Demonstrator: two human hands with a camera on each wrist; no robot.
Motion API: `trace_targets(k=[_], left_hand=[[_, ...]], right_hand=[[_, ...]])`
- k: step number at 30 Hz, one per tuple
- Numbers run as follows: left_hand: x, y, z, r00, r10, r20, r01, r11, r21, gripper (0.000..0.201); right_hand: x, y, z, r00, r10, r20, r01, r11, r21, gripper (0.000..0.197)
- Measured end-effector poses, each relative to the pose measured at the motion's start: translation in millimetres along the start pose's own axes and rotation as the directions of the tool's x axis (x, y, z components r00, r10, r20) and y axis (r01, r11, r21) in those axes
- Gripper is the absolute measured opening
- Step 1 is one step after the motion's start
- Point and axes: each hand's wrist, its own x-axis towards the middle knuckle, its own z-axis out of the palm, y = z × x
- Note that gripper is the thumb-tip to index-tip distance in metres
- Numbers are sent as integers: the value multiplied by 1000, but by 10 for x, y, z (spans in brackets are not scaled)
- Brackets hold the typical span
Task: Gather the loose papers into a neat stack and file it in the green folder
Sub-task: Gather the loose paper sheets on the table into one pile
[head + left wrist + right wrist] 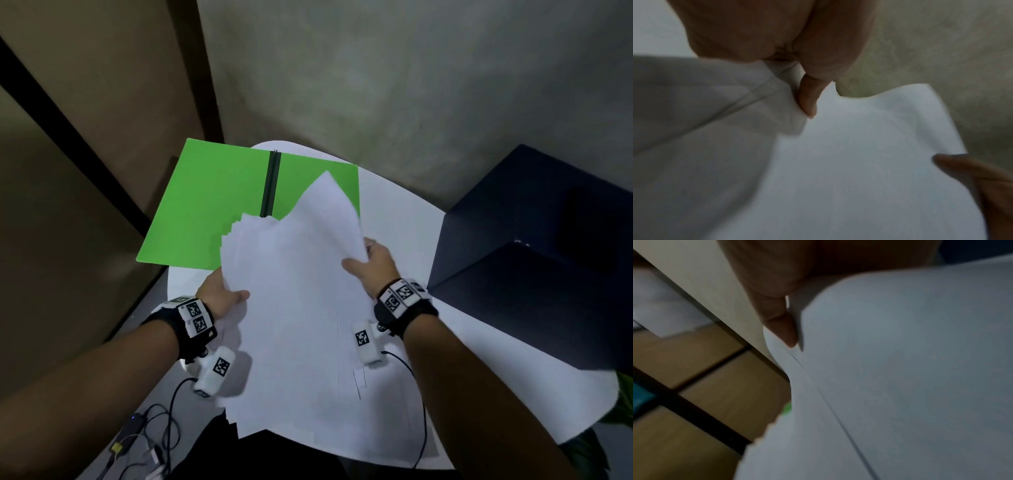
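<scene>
Now both hands are on the papers (298, 308), a thick white sheaf lifted over the near part of the white table (404, 219). Left hand (219, 294) grips the left edge, thumb pressed on top of the sheets and the other fingers hidden underneath; the left wrist view confirms it, thumb (807, 99) bearing down on the top sheet with the paper creasing beside it. Right hand (373, 263) clamps the right edge higher up, thumb laid over the top page, the rest of the fingers tucked behind; the right wrist view shows the thumb (783, 324) hard against the curving edge of the pile. Not neat yet: the sheets are fanned, with stepped corners showing at the upper left and one sheet poking up to a point at the top. Beyond them lies the green folder (209, 205), open flat, its dark spine (271, 185) running down the middle, its left half hanging off the table edge and the papers overlapping its right half. Dark blue box (534, 260) sits to the right, and cables (150, 435) trail on the floor at lower left.
</scene>
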Motion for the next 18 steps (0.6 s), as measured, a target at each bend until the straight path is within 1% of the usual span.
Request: trace_targets(k=[1, 2, 5, 6, 7, 8, 9, 10, 11, 12, 13, 14, 15, 16, 17, 18], left_hand=[[0, 3, 3, 1000, -6, -4, 6, 1000, 19, 73], [-5, 20, 1, 1000, -13, -7, 13, 1000, 24, 75], [9, 10, 5, 1000, -19, -8, 19, 999, 33, 79], [22, -8, 7, 1000, -31, -6, 31, 999, 39, 76], [21, -16, 6, 999, -38, 1, 38, 999, 36, 71], [20, -17, 10, 999, -36, 6, 36, 999, 27, 65], [7, -5, 17, 1000, -29, 11, 29, 999, 21, 60], [27, -15, 37, 1000, -27, 8, 27, 999, 22, 57], [30, -9, 53, 1000, -20, -1, 20, 999, 29, 55], [19, 10, 57, 1000, -29, -8, 29, 999, 39, 54], [28, 9, 66, 999, -31, -13, 32, 999, 38, 51], [58, -2, 80, 998, -56, -9, 56, 998, 14, 48], [68, 2, 89, 996, -86, -9, 86, 996, -37, 50], [97, -12, 100, 991, -131, -6, 129, 984, -122, 59], [109, -13, 102, 987, -159, 0, 155, 969, -194, 69], [104, 12, 110, 986, -169, 3, 165, 959, -229, 77]], right_hand=[[-65, -126, -87, 998, -36, -48, 39, 997, 69, 26], [-136, -256, -181, 993, -63, -96, 79, 981, 175, 28], [-307, -533, -472, 971, -123, -203, 203, 874, 442, 35], [-341, -574, -517, 972, -107, -209, 200, 844, 498, 35], [-366, -571, -524, 977, -63, -202, 162, 838, 521, 33], [-378, -506, -487, 982, 9, -191, 93, 851, 517, 31], [-385, -409, -420, 981, 95, -171, -4, 883, 468, 29], [-366, -232, -321, 970, 192, -151, -123, 918, 376, 30], [-366, -59, -218, 949, 289, -130, -248, 933, 262, 33], [-382, 96, -113, 919, 376, -122, -357, 922, 150, 41], [-417, 221, -24, 891, 437, -126, -433, 900, 52, 54], [-448, 315, 60, 870, 474, -134, -481, 876, -26, 67], [-481, 376, 139, 857, 496, -138, -509, 858, -72, 79], [-511, 386, 223, 854, 504, -129, -517, 851, -95, 85], [-547, 364, 314, 859, 502, -104, -511, 853, -108, 87], [-562, 360, 403, 869, 490, -65, -494, 861, -121, 87]])
